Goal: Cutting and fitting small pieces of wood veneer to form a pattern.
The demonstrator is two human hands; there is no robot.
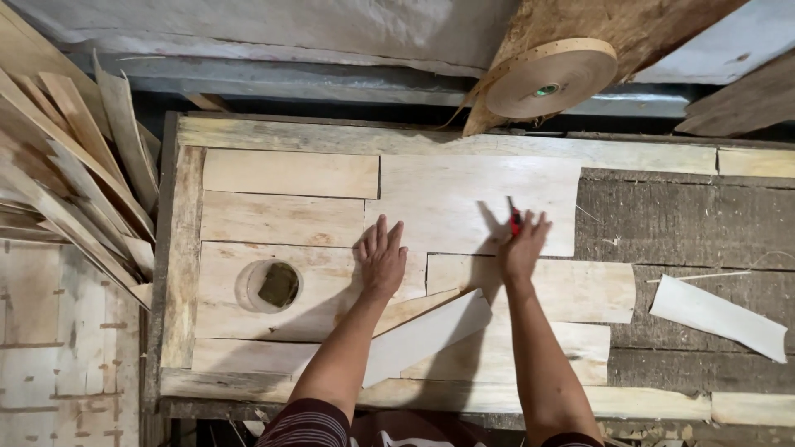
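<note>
Left hand is flat, fingers spread, pressing down on the veneer sheets laid edge to edge on the bench. Right hand is closed around a small red-handled knife, blade end resting on the large pale sheet near where it meets the piece below.

Step in hand, as I read it: trimming or scoring at a joint while the left hand pins the sheets. A loose veneer strip lies tilted across the lower pieces, between the forearms. One sheet to the left has a round knot hole.

Next move looks to call for steady downward pressure from the left hand and a straight pull of the blade along the seam (thin veneer, so it probably splits if the cut wanders).

Roll of paper tape sits behind the bench, offcut strips piled left, one curled white offcut on the bare right end.
</note>
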